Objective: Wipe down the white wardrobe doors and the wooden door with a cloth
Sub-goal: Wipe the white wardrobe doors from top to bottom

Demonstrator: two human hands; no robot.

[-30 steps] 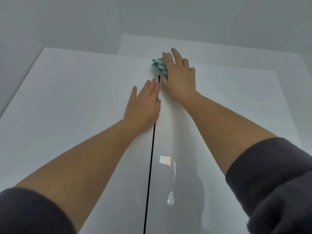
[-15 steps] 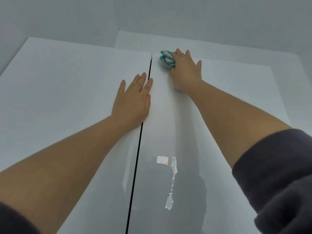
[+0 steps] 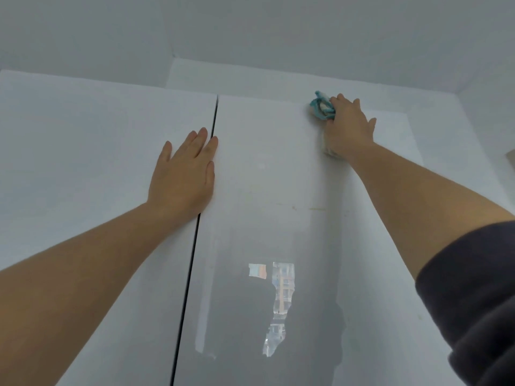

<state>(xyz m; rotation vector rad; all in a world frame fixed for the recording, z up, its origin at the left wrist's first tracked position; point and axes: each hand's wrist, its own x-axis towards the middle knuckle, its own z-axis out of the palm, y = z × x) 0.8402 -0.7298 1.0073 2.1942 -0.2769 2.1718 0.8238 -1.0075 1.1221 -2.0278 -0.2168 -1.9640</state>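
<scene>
One crumpled teal cloth [image 3: 322, 106]

- Left hand [image 3: 182, 176]: bare, no ring or glove; forearm uncovered up to the frame edge.
- Right hand [image 3: 348, 126]: bare, likewise unadorned.
- Dark grey sleeve [image 3: 471, 296]: soft, thick fabric, bunched in folds well back from the right hand, past the uncovered forearm.

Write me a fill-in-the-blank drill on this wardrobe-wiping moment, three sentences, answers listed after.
1. The crumpled teal cloth is pressed to the glossy white wardrobe door by the ____ hand.
2. The left hand lies ____ against the other white door, its fingers spread open.
3. The cloth sits near the door's ____ edge.

Missing words: right; flat; top
</scene>
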